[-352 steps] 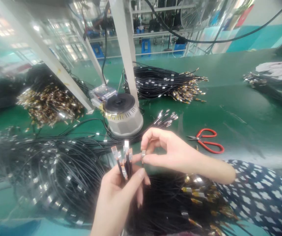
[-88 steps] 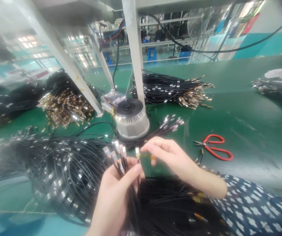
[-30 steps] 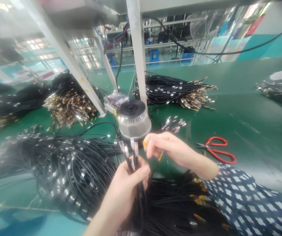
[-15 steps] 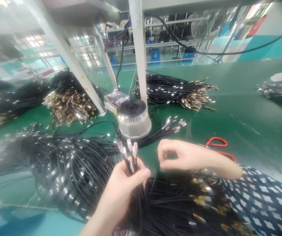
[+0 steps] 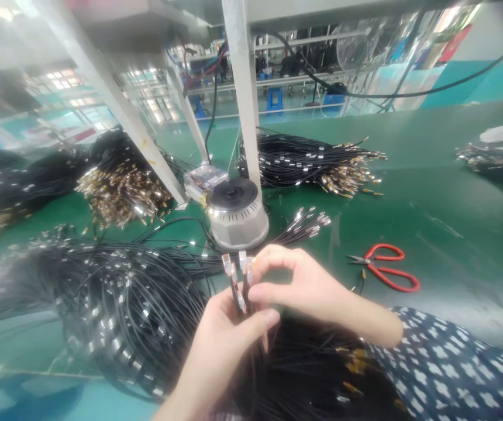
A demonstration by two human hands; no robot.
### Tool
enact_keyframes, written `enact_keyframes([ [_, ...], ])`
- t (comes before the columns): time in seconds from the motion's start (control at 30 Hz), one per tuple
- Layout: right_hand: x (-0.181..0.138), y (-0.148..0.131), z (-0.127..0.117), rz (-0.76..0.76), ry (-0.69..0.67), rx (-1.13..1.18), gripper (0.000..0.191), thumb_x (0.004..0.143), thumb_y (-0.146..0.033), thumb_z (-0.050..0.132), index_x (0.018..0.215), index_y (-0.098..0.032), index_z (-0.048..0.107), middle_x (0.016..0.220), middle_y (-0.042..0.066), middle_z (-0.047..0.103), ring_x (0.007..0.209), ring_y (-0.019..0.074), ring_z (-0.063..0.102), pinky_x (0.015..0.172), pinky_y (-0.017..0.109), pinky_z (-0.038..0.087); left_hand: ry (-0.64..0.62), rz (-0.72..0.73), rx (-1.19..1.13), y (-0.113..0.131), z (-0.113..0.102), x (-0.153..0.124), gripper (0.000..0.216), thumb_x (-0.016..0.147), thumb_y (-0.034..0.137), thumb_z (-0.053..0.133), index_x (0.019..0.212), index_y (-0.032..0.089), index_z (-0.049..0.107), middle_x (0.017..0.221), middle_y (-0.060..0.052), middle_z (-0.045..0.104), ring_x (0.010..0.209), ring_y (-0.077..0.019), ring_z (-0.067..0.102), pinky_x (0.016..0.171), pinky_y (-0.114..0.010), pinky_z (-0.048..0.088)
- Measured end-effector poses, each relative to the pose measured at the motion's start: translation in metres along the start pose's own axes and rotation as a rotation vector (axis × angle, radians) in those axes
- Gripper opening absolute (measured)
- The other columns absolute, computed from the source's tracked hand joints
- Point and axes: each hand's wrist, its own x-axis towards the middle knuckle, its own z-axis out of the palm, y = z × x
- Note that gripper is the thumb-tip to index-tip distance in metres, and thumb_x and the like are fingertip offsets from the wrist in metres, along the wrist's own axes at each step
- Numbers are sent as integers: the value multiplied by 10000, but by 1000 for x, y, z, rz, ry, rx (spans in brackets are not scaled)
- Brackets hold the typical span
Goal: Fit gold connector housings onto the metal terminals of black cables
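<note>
My left hand [image 5: 229, 339] is closed around a small bunch of black cables [image 5: 240, 292], whose silver metal connectors point upward above the fingers. From the right, my right hand [image 5: 293, 280] reaches to the same bunch. Its thumb and forefinger are curled together at the rightmost connector [image 5: 248, 268] and seem to pinch that cable's end; the fingertips partly cover it. Below both hands lies a dark pile of black cables [image 5: 295, 374], some with yellowish tips. A big heap of black cables with silver connectors [image 5: 133, 304] spreads to the left of my left hand.
Behind the hands stands a round grey device with a black top [image 5: 237, 216]. Red-handled scissors [image 5: 387, 266] lie to the right on the green table [image 5: 436, 199]. More cable bundles lie at the back [image 5: 304, 161] and left [image 5: 120, 193]. White frame posts [image 5: 243, 88] rise from the table.
My right hand has moved left, from beside the scissors to the connectors in my left hand. The scissors now show fully. My left hand keeps its grip on the cables.
</note>
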Motion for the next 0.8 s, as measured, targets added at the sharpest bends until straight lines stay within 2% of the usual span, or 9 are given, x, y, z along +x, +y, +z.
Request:
enact_keyframes([
  [0.13,-4,0,0,-17,32,-34,105,772,-175,714,688,-158,654,842,16,655,847,161,625,859,316,456,-23,7,61,-3,-4,0,218,711,213,770,557,163,625,453,28,586,477,-104,469,532,-215,403],
  [0.27,-11,1,-2,-53,65,-81,108,788,-164,706,692,-151,658,872,24,647,871,151,621,859,292,455,47,47,103,-8,-11,1,206,797,320,711,686,152,668,578,-5,641,535,-126,531,552,-239,427],
  [0.37,-16,2,-3,-104,91,-154,71,790,-160,709,726,-156,678,916,27,634,911,152,616,865,283,453,79,22,93,-9,-14,1,189,796,338,722,775,154,683,579,11,618,526,-101,497,527,-213,389],
  [0.43,-18,2,-3,-119,99,-188,45,795,-158,708,752,-164,695,925,25,631,928,153,615,873,281,452,57,0,59,-7,-14,1,184,784,330,739,805,158,677,563,29,596,490,-76,452,494,-192,348],
  [0.57,-19,4,-2,-128,75,-163,44,814,-165,696,770,-169,697,943,29,635,917,149,624,864,275,466,-62,-16,-29,-2,-10,2,183,746,281,766,794,153,643,649,-4,670,461,-64,454,467,-186,349],
  [0.63,-20,6,-3,-152,82,-141,14,823,-167,687,831,-178,682,978,31,651,960,154,622,902,281,457,-36,-16,-55,0,-10,2,180,737,257,769,769,156,623,607,5,660,450,-67,460,464,-184,360],
  [0.7,-22,7,-6,-150,107,-105,72,875,-196,631,947,-192,636,1016,33,666,995,157,618,920,293,450,35,-5,-66,0,-11,1,185,735,250,771,759,161,610,554,24,632,441,-67,461,454,-176,356],
  [0.8,-26,5,-13,-105,120,-48,133,969,-274,489,1082,-209,519,965,27,688,927,151,636,873,309,459,88,19,-77,-2,-12,0,184,744,259,770,800,162,625,556,29,635,445,-65,475,454,-168,363],
])
